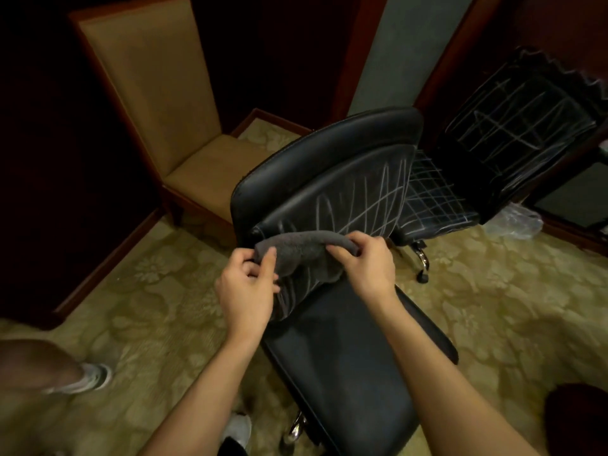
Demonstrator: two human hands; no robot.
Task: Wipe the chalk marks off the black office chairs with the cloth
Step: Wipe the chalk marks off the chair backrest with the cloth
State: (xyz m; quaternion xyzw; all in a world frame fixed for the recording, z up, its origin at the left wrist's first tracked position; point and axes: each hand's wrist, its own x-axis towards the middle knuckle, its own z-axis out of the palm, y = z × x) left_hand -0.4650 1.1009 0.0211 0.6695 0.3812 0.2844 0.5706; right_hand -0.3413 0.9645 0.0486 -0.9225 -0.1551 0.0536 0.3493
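Grey cloth (296, 255) is pinched at both ends by the left hand (245, 291) and right hand (368, 261), above the near chair (329, 179)'s chalked back; bare carpet (158, 291) lies at nine o'clock.

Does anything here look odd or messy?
Yes: white chalk lines are scribbled over the near black chair's backrest, and a chalk grid covers the second chair behind it. A crumpled plastic bag lies on the carpet.

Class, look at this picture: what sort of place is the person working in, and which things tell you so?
Probably an office or hotel meeting room: patterned carpet, dark wood panelling, a tan chair, and two black office chairs with chalk marks.
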